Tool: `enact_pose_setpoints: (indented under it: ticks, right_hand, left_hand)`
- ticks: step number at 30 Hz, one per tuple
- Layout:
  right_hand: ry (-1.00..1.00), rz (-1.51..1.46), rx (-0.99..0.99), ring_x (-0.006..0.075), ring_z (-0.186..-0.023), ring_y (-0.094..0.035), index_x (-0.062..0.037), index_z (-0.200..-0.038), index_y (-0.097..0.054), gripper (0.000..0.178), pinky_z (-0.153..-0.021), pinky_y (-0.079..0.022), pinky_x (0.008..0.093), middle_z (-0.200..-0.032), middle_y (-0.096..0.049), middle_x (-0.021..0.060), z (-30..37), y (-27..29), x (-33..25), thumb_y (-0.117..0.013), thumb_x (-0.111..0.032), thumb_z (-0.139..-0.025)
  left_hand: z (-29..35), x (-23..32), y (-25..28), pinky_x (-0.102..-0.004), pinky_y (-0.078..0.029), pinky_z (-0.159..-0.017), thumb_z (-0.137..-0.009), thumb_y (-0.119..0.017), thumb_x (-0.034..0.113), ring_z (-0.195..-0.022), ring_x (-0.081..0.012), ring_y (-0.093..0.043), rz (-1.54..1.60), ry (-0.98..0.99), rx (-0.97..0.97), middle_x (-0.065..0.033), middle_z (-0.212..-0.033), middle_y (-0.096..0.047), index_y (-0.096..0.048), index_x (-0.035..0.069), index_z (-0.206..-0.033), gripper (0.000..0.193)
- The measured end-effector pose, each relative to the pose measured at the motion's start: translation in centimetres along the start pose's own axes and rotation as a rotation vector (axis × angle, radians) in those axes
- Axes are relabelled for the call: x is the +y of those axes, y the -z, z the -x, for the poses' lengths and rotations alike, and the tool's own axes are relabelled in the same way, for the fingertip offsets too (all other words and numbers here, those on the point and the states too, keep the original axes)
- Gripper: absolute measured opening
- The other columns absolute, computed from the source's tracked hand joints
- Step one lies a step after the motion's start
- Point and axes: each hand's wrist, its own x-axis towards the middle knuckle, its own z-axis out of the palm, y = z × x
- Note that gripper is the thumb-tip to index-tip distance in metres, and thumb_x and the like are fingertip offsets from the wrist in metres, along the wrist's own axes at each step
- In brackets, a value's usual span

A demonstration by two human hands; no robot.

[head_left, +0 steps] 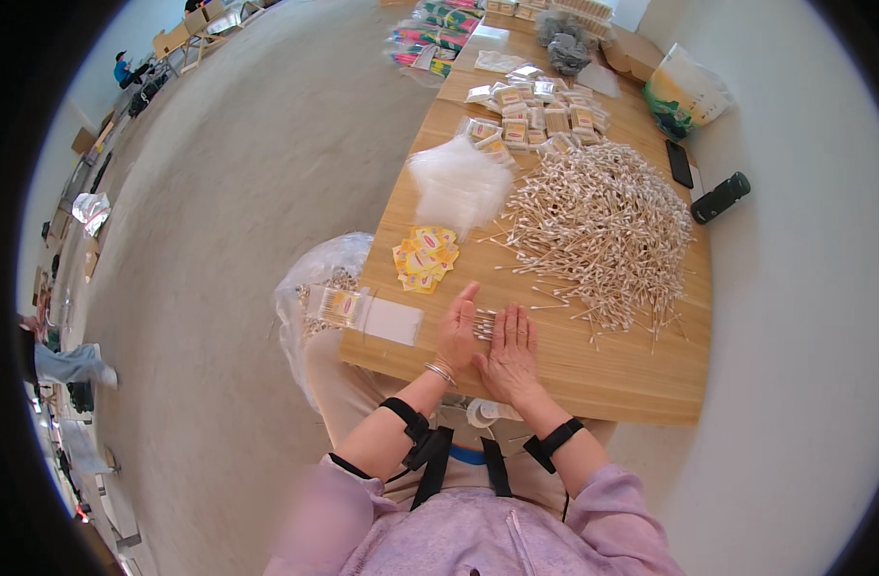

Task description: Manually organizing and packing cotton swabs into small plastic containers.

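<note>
A small row of cotton swabs lies on the wooden table near its front edge, between the person's two hands. The left hand stands roughly on edge on the swabs' left, fingers extended and not curled; the right hand is palm down on their right, fingers straight and close together. Neither is seen to grip anything; whether any swabs lie beneath the right palm cannot be told. This portion appears to be at the gathering stage, as yet unbagged. To the left are a white card and a clear packet with swabs and a yellow label visible. Beyond lie yellow labels and a stack of clear bags, both apparently unused. Many filled packets are heaped farther back, so considerable work is judged complete. A large loose swab pile, right of the bags, remains unpacked; much evidently is left.
</note>
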Motion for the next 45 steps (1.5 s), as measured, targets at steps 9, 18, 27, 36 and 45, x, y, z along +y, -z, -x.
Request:
enact_pose_setpoints:
  ticks: [9,18,27,36,45]
  right_hand:
    - [0.097,0.079,0.037,0.0437,-0.142,-0.003,0.002,-0.146,-0.02,0.093,-0.114,0.0,0.0521,-0.152,-0.012,0.0271,0.2,0.2,1.1,-0.054,-0.057,-0.083]
    - [0.061,-0.027,0.125,0.038,-0.141,-0.013,-0.0016,-0.145,-0.023,0.08,-0.114,-0.008,0.0509,-0.151,-0.019,0.0206,-1.2,1.0,1.6,-0.057,-0.042,-0.085]
    - [0.078,-0.362,0.383,0.0325,-0.117,-0.043,-0.0056,-0.127,-0.049,0.049,-0.101,-0.033,0.0456,-0.122,-0.052,0.0133,-1.9,1.5,2.5,-0.057,-0.004,-0.079]
    - [0.083,0.013,0.23,0.0346,-0.137,-0.024,-0.0032,-0.141,-0.033,0.072,-0.113,-0.015,0.0493,-0.147,-0.031,0.0154,-0.2,-0.2,1.3,-0.058,-0.041,-0.085]
    - [0.119,0.13,0.073,0.0345,-0.143,-0.014,-0.0004,-0.145,-0.025,0.089,-0.115,-0.007,0.05,-0.152,-0.021,0.0196,-0.3,0.5,1.2,-0.053,-0.058,-0.083]
  left_hand:
    - [0.5,0.4,0.3,-0.0326,-0.031,-0.109,-0.101,-0.037,0.039,-0.13,-0.0216,-0.041,0.076,0.044,-0.023,-0.0151,-0.139,-0.045,-0.041,-0.004,-0.137,0.056]
    - [1.2,0.7,0.6,-0.0317,-0.031,-0.107,-0.102,-0.037,0.034,-0.127,-0.0219,-0.044,0.073,0.051,-0.005,-0.0161,-0.137,-0.047,-0.045,-0.004,-0.133,0.05]
    - [0.8,0.0,0.3,-0.0314,-0.029,-0.11,-0.102,-0.038,0.035,-0.13,-0.0195,-0.04,0.063,0.032,0.046,-0.013,-0.141,-0.043,-0.041,-0.002,-0.137,0.052]
    - [0.9,-0.2,0.1,-0.0322,-0.031,-0.107,-0.102,-0.038,0.036,-0.127,-0.0232,-0.044,0.068,-0.013,0.087,-0.0159,-0.136,-0.048,-0.046,-0.004,-0.133,0.051]
    - [1.1,0.3,0.1,-0.0325,-0.031,-0.107,-0.102,-0.037,0.036,-0.127,-0.0231,-0.044,0.084,0.003,0.064,-0.0159,-0.136,-0.048,-0.045,-0.004,-0.133,0.051]
